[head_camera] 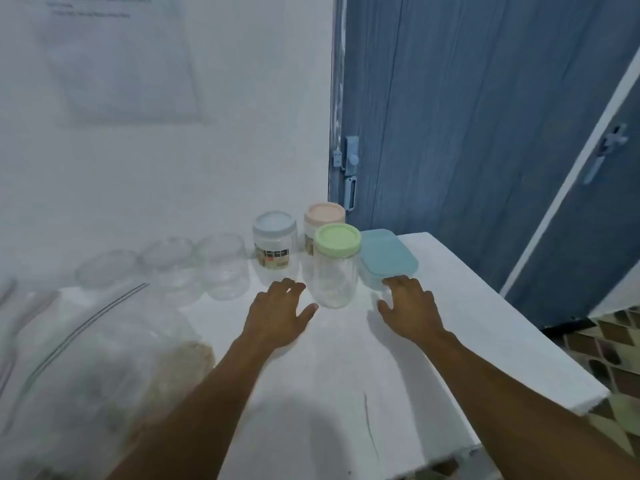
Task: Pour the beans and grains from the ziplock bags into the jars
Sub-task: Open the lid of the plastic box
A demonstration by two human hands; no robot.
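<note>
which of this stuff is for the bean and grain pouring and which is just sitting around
For the job: ziplock bags, green-lidded jar, blue-lidded jar, pink-lidded jar, lidless jars.

Just lying about: teal-lidded box (not a jar), door latch, sheet on the wall.

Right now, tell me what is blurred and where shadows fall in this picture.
Head view: the ziplock bags at lower left are smeared; the lidless jars fade into the white wall; the green-lidded jar reads sharper; a soft shadow darkens the table near the bottom.
</note>
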